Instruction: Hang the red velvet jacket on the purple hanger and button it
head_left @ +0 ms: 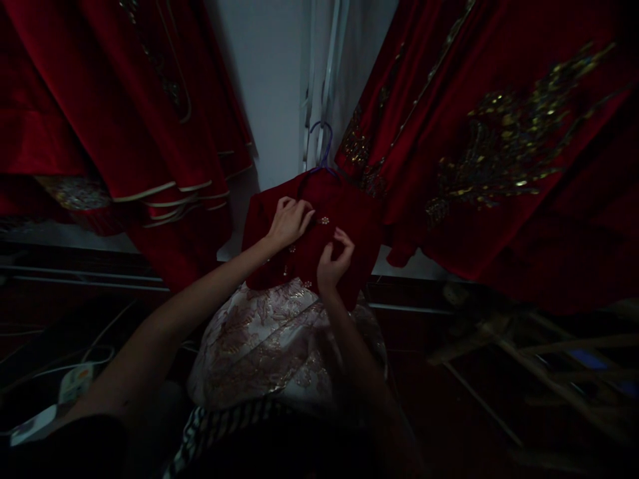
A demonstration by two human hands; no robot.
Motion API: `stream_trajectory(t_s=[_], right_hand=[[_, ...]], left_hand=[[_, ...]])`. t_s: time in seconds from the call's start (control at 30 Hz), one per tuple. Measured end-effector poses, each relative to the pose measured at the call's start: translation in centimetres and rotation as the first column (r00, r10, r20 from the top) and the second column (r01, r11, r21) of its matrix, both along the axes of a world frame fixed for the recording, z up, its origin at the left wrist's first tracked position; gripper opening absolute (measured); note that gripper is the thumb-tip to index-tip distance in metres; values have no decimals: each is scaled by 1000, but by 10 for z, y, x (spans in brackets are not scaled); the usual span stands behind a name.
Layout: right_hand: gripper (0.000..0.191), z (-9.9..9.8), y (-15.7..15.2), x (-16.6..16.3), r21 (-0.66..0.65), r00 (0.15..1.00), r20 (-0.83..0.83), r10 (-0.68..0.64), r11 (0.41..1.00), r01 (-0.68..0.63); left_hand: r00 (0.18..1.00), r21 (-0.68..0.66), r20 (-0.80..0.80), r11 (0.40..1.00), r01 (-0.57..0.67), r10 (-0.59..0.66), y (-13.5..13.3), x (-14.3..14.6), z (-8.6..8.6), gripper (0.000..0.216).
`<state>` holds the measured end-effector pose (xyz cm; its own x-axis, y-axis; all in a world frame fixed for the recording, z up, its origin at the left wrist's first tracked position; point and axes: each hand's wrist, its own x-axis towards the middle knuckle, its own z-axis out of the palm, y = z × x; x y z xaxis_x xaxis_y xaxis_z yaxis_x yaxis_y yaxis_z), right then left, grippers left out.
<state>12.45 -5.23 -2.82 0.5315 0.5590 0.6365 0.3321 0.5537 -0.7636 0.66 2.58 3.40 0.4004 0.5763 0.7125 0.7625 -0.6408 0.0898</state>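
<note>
Head view, dim light. A red jacket hangs on a blue hanger against the white wall, between the red gold-embroidered robes at left and right. The hanger carries its weight, so both hands are free.

Left hand: fingers bunched, pinching cloth just beside the small ornamental clasp.

Right hand: lower on the front, fingers curled onto the fabric. The pair appear to brace the front panel flat around the clasp.

A pale brocade skirt spreads out below the jacket. A power strip lies on the floor at far left.
</note>
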Motion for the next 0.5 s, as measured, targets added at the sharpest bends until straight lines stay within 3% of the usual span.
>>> stream_trajectory(t_s=[0.1,0.2,0.27,0.37,0.5], right_hand=[[30,37,32,-6,10,969,35,243,970,-243],[38,44,61,-23,-56,928,122,351,936,-347],[54,39,71,-27,-148,952,186,242,965,-217],[75,33,72,-8,-234,943,331,-18,967,100],[66,45,70,54,-260,812,565,-143,904,340]], left_hand=[[971,-87,157,982,-169,181,-8,1,-9,60],[922,-194,232,944,-268,309,-3,1,-20,79],[888,-285,258,908,-307,381,4,-4,-25,85],[851,-329,269,874,-358,450,16,-26,-24,91],[769,-400,358,831,-386,530,43,-76,-8,72]])
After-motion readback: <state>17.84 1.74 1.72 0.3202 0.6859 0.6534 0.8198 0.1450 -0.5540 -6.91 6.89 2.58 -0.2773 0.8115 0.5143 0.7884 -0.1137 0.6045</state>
